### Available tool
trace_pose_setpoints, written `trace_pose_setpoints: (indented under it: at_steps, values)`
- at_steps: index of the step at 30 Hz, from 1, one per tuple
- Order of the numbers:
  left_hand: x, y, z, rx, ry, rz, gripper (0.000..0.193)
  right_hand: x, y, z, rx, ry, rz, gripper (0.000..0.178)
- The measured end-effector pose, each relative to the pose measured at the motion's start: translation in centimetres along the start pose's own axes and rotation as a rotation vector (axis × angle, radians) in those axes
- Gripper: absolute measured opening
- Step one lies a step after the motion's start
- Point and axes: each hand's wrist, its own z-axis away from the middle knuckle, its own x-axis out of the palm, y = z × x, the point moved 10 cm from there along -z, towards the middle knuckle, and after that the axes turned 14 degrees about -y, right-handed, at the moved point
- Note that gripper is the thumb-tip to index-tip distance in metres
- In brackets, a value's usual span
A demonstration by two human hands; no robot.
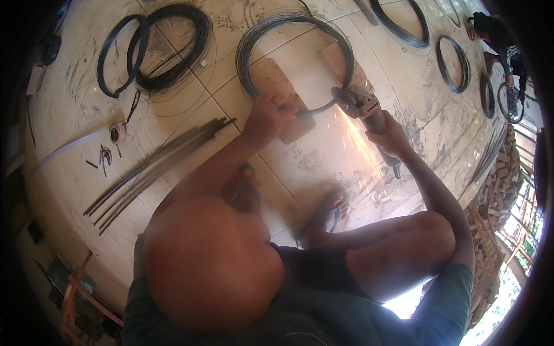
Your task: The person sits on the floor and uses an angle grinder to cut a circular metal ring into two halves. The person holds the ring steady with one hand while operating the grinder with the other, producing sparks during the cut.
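A large coil of dark wire (pixel 248 43) rests across two rough brown blocks, a left block (pixel 272 75) and a right block (pixel 332 57). On the near left side of the coil, my left hand (pixel 270 118) is closed, its fingers round the wire bundle. My right hand (pixel 389 137) grips the body of an angle grinder (pixel 365 102). The grinder's disc (pixel 344 102) meets the coil's near right part, and orange sparks (pixel 359 147) spray down toward my right foot. The exact point of contact is hard to make out.
Further wire coils (pixel 199 34) lie at the far left and far right. Cut rods (pixel 156 167), a tape measure (pixel 115 134) and small metal pieces (pixel 104 158) lie left. My sandalled feet (pixel 329 216) are near the sparks. Another person (pixel 490 32) is at far right, near stacked wood (pixel 487 230).
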Motion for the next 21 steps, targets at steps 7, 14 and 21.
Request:
trace_pose_setpoints:
  at_steps: [7,14,21]
  values:
    - [-0.3,0.2,0.0,0.002,0.003,-0.015,0.025,-0.1,-0.2,0.2,0.001,0.003,0.003,0.075]
    - [0.1,-0.1,-0.1,-0.006,-0.006,-0.008,0.025,0.1,0.3,-0.2,-0.088,0.04,0.009,0.068]
    - [-0.2,0.1,-0.1,-0.007,-0.001,-0.028,0.026,-0.2,0.2,0.2,-0.022,0.049,0.033,0.068]
